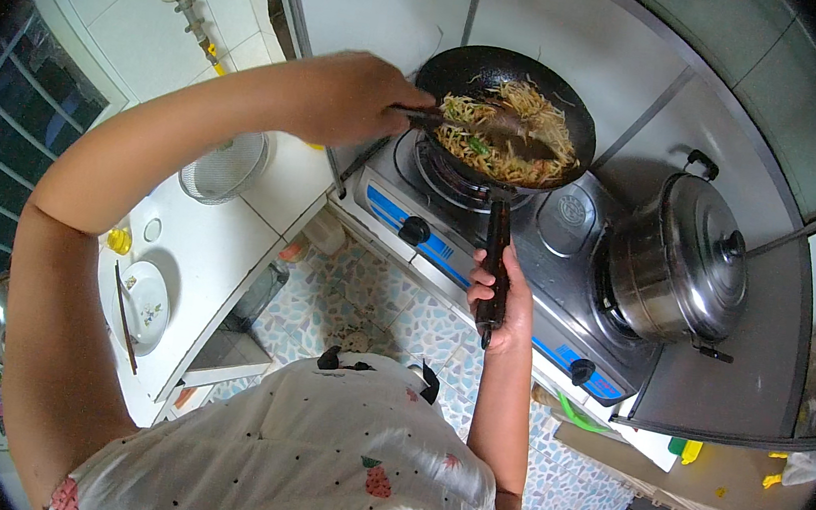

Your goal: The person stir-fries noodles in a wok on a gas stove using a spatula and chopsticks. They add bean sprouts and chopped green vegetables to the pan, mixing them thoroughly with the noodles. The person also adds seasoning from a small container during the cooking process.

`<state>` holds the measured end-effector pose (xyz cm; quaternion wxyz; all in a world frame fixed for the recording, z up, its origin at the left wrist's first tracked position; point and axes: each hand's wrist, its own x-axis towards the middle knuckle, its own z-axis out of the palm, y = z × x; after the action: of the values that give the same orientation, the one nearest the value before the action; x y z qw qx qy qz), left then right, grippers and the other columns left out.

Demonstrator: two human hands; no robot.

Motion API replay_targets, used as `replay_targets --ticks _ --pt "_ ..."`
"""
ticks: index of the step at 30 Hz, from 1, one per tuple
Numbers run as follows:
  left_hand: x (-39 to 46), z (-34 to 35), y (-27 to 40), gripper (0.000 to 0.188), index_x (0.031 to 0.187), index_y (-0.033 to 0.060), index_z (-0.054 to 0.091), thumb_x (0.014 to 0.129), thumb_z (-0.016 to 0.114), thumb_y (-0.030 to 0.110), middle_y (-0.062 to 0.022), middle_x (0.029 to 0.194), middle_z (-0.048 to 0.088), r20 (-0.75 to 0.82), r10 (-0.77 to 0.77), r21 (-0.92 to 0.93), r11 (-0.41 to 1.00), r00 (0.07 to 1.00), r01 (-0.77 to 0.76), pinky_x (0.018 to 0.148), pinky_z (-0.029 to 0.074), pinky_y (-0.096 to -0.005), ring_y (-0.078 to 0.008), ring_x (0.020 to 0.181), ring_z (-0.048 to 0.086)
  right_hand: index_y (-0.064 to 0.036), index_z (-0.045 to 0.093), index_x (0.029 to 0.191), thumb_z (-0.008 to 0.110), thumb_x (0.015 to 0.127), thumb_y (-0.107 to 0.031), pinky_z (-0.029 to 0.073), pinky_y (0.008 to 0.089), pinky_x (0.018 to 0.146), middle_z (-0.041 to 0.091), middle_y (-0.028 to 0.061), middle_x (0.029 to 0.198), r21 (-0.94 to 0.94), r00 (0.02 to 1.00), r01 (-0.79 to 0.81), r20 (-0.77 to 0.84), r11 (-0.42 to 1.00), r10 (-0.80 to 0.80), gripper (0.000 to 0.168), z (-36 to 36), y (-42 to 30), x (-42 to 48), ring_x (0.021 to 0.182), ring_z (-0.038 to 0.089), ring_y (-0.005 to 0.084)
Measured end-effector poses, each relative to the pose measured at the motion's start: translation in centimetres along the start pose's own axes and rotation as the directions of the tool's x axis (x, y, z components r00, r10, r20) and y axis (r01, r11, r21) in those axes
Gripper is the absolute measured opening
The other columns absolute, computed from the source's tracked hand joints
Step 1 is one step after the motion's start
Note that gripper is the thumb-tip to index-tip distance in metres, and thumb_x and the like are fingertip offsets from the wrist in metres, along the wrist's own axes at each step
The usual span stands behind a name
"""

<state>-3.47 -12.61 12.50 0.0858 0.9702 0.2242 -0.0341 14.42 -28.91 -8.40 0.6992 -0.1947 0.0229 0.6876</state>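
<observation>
My left hand is closed around the dark handle of a cooking spatula; its blade lies among the food in a black wok. The wok holds shredded noodle-like food with green pieces. It sits tilted over the left burner of a steel gas stove. My right hand grips the wok's dark handle from below and the right, with fingertips showing on its left side. The far part of the spatula blade is partly hidden by the food.
A lidded steel pot stands on the right burner. On the white tiled counter at left are a wire strainer, a plate with chopsticks, and a yellow-capped item. Metal splash panels surround the stove.
</observation>
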Motion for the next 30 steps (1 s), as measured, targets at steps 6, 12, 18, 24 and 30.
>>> replay_targets --ticks 6,12,18,24,30 --pt "2.4 6.7 -4.2 0.032 0.113 0.0034 0.047 0.083 0.046 0.014 -0.0214 0.081 0.058 -0.106 -0.092 -0.013 0.996 0.99 0.091 0.07 0.043 -0.0422 -0.034 0.076 0.057 -0.026 0.035 0.124 0.049 0.085 -0.023 0.04 0.0186 0.046 0.05 0.0082 0.086 -0.009 0.999 -0.034 0.029 0.999 0.034 0.041 0.5 0.6 0.2 0.059 0.045 0.0102" --pt "7.0 7.1 -6.1 0.037 0.117 0.0055 0.043 0.082 0.047 0.016 -0.0181 0.072 0.058 -0.349 0.009 0.203 0.977 0.937 0.067 0.061 0.046 -0.042 -0.0311 0.068 0.058 -0.015 0.043 0.115 0.049 0.085 -0.027 0.05 0.0242 0.05 0.056 0.0121 0.09 -0.216 0.983 0.068 -0.151 0.974 -0.102 0.033 -0.1 0.3 0.3 0.066 0.053 0.0149" --pt "10.6 8.9 -5.4 0.046 0.119 0.0089 0.039 0.075 0.05 0.009 -0.0137 0.075 0.055 -0.28 0.022 0.463 0.879 0.96 0.115 0.052 0.048 -0.0361 -0.0264 0.065 0.058 -0.013 0.033 0.125 0.048 0.085 -0.03 0.049 0.0243 0.055 0.055 0.0092 0.092 -0.367 0.986 0.074 -0.114 0.927 -0.123 0.046 1.0 0.6 0.0 0.069 0.055 0.0143" --pt "0.7 3.4 -5.8 0.033 0.11 0.0142 0.051 0.078 0.05 0.013 -0.0101 0.071 0.058 -0.188 -0.105 0.523 0.831 0.977 0.19 0.057 0.048 -0.0345 -0.0255 0.068 0.059 -0.006 0.04 0.12 0.047 0.086 -0.028 0.049 0.0257 0.061 0.055 0.0084 0.097 -0.566 0.935 0.101 -0.227 0.818 -0.272 0.041 -2.8 -1.8 -2.1 0.077 0.057 0.0139" --pt "-2.3 3.6 -6.7 0.032 0.111 0.014 0.051 0.079 0.051 0.015 -0.0116 0.074 0.058 -0.187 -0.069 0.505 0.849 0.98 0.156 0.057 0.046 -0.0364 -0.0256 0.068 0.059 -0.005 0.051 0.106 0.051 0.084 -0.016 0.046 0.0229 0.06 0.055 0.0047 0.096 -0.909 0.849 0.043 -0.185 0.414 -0.495 0.024 -5.0 -4.6 -1.8 0.074 0.055 0.011"
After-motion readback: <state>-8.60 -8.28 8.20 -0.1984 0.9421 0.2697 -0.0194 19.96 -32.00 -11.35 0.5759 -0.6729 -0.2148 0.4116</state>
